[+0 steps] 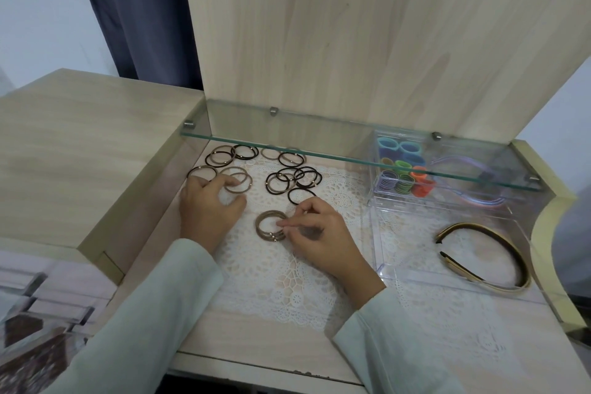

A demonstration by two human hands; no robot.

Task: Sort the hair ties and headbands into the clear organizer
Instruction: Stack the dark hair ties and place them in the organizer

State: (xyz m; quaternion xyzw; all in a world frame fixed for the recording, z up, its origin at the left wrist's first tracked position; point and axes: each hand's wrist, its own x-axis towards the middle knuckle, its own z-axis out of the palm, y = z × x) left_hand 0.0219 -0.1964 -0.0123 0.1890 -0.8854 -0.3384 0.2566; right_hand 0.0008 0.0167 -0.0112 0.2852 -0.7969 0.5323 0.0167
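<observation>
Several loose hair ties lie on the lace mat: beige ones (238, 181) at the left, black ones (295, 179) in the middle. My right hand (319, 233) pinches a small stack of beige hair ties (268, 227) at its right rim. My left hand (208, 205) rests on the mat with its fingertips on a beige tie. The clear organizer (383, 253) stands at the right. Its back compartment holds coloured hair ties (403, 173), another holds pastel headbands (473, 201), and the front one holds brown and beige headbands (499, 253).
A glass shelf (319, 145) hangs low over the back of the mat and the organizer. A raised wooden side block (80, 153) borders the left. A wooden back panel (351, 25) rises behind. The desk's front edge (271, 371) runs between my sleeves.
</observation>
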